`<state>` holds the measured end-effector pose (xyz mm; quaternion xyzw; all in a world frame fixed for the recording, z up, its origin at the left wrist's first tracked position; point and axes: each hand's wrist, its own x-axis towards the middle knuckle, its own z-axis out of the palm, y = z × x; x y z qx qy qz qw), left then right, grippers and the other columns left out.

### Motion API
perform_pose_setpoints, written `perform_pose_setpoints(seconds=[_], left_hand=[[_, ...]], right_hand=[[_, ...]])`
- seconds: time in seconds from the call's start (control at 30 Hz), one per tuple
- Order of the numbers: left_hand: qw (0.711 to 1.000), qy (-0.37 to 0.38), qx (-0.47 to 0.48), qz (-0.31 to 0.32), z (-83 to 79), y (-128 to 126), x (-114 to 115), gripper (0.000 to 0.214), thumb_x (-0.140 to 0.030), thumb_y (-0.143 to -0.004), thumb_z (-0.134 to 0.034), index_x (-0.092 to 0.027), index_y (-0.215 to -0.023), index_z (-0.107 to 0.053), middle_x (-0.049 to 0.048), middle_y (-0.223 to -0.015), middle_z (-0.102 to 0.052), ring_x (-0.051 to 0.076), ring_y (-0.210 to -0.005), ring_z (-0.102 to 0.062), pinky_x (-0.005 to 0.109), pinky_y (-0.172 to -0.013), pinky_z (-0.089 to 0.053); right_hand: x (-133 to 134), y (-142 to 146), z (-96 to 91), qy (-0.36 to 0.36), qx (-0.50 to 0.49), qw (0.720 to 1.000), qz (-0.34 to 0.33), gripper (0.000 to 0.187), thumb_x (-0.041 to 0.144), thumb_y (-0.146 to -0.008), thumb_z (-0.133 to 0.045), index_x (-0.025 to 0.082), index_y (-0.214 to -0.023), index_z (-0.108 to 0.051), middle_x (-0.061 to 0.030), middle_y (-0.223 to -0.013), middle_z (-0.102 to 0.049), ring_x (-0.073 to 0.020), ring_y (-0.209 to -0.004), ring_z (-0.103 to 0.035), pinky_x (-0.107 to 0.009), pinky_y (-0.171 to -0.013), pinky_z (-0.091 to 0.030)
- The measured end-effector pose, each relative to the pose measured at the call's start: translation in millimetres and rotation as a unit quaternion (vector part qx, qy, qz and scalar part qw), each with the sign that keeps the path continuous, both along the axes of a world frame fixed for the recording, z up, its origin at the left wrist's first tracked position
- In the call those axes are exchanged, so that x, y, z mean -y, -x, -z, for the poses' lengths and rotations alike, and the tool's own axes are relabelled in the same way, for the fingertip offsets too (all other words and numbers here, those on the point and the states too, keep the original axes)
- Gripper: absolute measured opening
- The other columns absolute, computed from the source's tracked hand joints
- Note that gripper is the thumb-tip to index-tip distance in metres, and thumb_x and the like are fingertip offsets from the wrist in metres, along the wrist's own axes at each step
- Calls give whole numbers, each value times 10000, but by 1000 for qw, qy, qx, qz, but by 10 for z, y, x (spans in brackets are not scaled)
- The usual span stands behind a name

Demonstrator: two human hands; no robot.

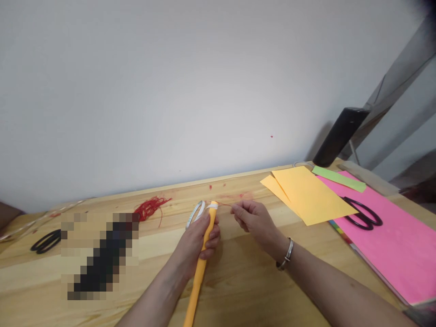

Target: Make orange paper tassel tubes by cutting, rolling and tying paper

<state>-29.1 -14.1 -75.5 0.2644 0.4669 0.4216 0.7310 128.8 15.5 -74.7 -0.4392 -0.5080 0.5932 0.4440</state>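
My left hand (pixel 200 238) is wrapped round a rolled tube of orange paper (pixel 195 290), which slants up and away from me. White tape (pixel 213 205) circles the tube near its far end. From that end a thin red string (pixel 225 204) runs right to my right hand (pixel 252 220), whose thumb and forefinger pinch it. Just beyond my left hand stands a tape roll (pixel 195 214); whether it touches the hand I cannot tell.
Red strings (pixel 151 209) lie bundled beside a blurred-out dark object (pixel 105 254). Black-handled scissors (pixel 46 241) are at far left. On the right, orange sheets (pixel 309 193), a green strip (pixel 339 178) and another scissors (pixel 363 213) rest on pink paper (pixel 402 250). A black cylinder (pixel 339 136) stands behind.
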Motion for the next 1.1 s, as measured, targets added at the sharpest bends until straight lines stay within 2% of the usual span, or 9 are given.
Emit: perform_pose_setpoints(seconds=[0.07,0.23,0.37,0.5,0.6,0.7,0.83,1.0,1.1], left_hand=[[1000,0,12,-3,5,7,-6,298,-464,-828,-500,-166,-822,-485,-72,-548,-337,17,-385,-249,86,-307,-104],[998,-14,50,-17,18,40,-14,259,-423,-837,-507,-165,-830,-485,-70,-554,-341,20,-382,-248,79,-289,-115],[997,-14,78,-15,19,68,-21,245,-409,-827,-528,-168,-833,-484,-73,-554,-336,20,-374,-255,80,-284,-120],[997,-11,74,-11,13,73,-24,243,-407,-826,-531,-169,-841,-484,-73,-558,-342,22,-379,-258,87,-289,-124],[998,-5,55,2,9,65,-19,267,-430,-809,-549,-174,-840,-478,-70,-559,-356,24,-382,-263,97,-298,-127],[999,-2,34,22,10,45,-8,302,-463,-790,-560,-176,-824,-474,-71,-549,-360,27,-388,-275,102,-310,-126],[999,-4,23,43,10,16,10,319,-493,-790,-544,-184,-819,-469,-72,-542,-363,29,-391,-277,104,-319,-121],[998,-18,32,59,11,8,27,302,-478,-795,-542,-185,-810,-469,-74,-545,-363,27,-387,-265,113,-325,-107],[997,-32,30,63,9,11,36,303,-480,-788,-550,-188,-814,-474,-73,-551,-362,30,-389,-264,116,-329,-110]], right_hand=[[-33,-16,10,25,-3,1000,9,288,426,-737,-533,162,-627,-501,71,-478,-379,-49,-414,-283,-192,-394,-197],[-89,-43,31,37,113,993,-20,288,379,-747,-440,182,-539,-412,65,-444,-350,-53,-384,-278,-196,-384,-212],[-104,-81,120,5,199,979,-49,257,279,-705,-484,172,-476,-438,46,-427,-386,-70,-409,-335,-213,-419,-236],[-128,-192,162,-58,298,952,-36,263,197,-659,-548,173,-423,-433,39,-414,-385,-92,-448,-362,-242,-478,-236],[-162,-285,50,-120,340,933,7,111,156,-702,-537,173,-604,-585,-16,-618,-566,-141,-618,-485,-261,-590,-316],[-194,-302,-155,-223,335,915,34,135,183,-794,-502,183,-826,-634,-49,-819,-622,-155,-759,-526,-278,-695,-372],[-230,-175,-388,-289,316,904,-21,106,242,-806,-553,188,-774,-639,-25,-788,-618,-144,-761,-529,-269,-693,-389],[-313,19,-502,-295,365,878,-94,230,351,-807,-556,177,-672,-620,-28,-760,-621,-150,-775,-518,-267,-677,-353],[-365,89,-525,-275,385,872,-123,284,373,-803,-543,170,-610,-586,-19,-685,-597,-134,-691,-493,-248,-603,-316]])
